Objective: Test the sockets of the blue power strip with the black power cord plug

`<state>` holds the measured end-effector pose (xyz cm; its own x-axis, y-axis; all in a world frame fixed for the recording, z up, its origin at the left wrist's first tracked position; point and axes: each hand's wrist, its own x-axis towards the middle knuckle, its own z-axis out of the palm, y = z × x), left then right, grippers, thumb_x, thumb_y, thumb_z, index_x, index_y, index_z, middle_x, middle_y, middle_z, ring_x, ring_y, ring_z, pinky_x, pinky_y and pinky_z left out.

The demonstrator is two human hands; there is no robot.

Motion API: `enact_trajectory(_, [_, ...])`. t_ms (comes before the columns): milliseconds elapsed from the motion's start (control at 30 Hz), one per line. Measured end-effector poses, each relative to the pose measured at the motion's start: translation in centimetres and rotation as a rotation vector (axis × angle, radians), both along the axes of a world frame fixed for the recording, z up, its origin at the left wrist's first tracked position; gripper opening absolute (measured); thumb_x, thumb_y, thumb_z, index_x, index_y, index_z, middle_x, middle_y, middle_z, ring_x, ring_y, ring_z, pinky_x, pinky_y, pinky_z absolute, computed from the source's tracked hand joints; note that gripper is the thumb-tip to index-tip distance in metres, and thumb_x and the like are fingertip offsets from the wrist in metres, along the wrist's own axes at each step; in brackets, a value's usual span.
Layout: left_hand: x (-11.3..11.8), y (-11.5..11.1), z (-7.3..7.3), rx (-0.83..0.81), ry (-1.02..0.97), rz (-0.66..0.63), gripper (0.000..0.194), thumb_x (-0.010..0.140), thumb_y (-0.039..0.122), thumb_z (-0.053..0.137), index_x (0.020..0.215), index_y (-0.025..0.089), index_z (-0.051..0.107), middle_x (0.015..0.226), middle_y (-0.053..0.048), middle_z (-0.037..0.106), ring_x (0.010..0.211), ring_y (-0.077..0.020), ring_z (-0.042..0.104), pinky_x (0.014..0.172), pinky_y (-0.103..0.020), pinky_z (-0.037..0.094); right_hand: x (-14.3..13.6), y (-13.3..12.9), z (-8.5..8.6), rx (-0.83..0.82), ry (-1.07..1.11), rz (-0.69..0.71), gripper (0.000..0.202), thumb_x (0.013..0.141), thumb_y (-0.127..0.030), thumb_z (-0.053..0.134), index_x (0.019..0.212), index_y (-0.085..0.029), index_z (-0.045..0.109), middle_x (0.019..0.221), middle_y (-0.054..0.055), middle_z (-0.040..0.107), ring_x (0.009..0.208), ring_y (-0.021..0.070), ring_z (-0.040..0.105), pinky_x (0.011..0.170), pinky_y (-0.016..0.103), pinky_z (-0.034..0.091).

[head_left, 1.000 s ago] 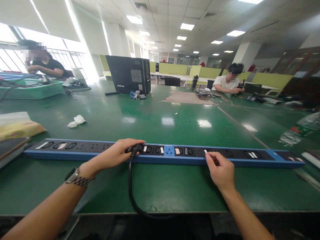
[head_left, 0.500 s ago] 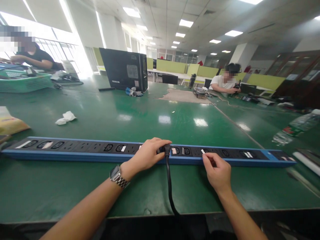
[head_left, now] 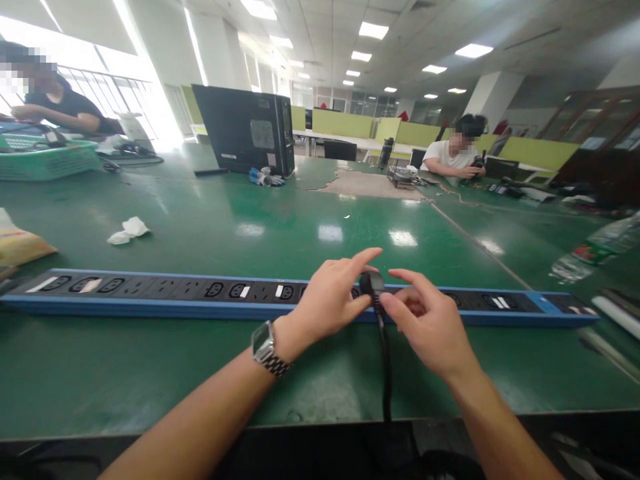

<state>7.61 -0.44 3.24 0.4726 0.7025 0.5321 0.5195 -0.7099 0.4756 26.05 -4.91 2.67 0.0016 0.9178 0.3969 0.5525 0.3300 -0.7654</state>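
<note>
The black plug is at the blue power strip on the table; whether it's seated, I can't tell. Sockets farther left are unfilled. The left hand surrounds it, grip unclear; the right hand is parted alongside.

Ceiling lights glare off the green tabletop.

I log from afar: tabletop glossy, smooth; plug plastic; watch band shiny metal; tissue matt paper; bottle clear plastic.
</note>
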Motion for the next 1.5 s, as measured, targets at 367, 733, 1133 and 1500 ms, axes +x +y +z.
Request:
enact_trajectory(367, [-0.9,1.1,-2.9,-0.043,0.214,0.094,0.071,0.082,0.031,0.067,0.145,0.022,0.035,0.14,-0.01,0.054,0.128,-0.0296,0.049,0.105,-0.047,0.041,3.9,3.8,0.3,-0.071,-0.603,-0.166,0.03,0.08,-0.034,0.054,0.092,-0.021,0.078,0.065,0.002,0.071,0.055,0.017,0.061,0.053,0.027,0.041])
enact_trajectory(733, [-1.5,0.6,-3.5,-0.051,0.263,0.128,0.056,0.086,0.038,0.064,0.137,0.02,0.046,0.128,-0.01,0.062,0.12,-0.0282,0.055,0.101,-0.045,0.043,2.8,3.6,-0.9,0.075,-0.828,-0.17,0.024,0.085,-0.029,0.054,0.088,-0.022,0.077,0.079,0.007,0.076,0.072,0.0224,0.069,0.064,0.03,0.046])
enact_trajectory(1133, [-1.6,0.6,-3.6,-0.09,0.276,0.137,0.056,0.088,0.04,0.063,0.138,0.022,0.046,0.129,-0.009,0.063,0.118,-0.0279,0.058,0.1,-0.046,0.043,9.5,2.3,4.0,0.122,-0.64,-0.363,0.038,0.078,-0.054,0.057,0.087,-0.024,0.079,0.06,0.006,0.07,0.052,0.0192,0.061,0.052,0.031,0.039])
enact_trajectory(1500, [-1.5,0.6,-3.7,-0.087,0.261,0.149,0.055,0.087,0.038,0.065,0.137,0.023,0.048,0.129,-0.009,0.064,0.118,-0.0282,0.058,0.101,-0.046,0.042,20.9,4.1,-1.6,-0.018,-0.683,-0.377,0.041,0.071,-0.056,0.058,0.085,-0.024,0.08,0.044,0.001,0.061,0.042,0.0222,0.058,0.043,0.033,0.037])
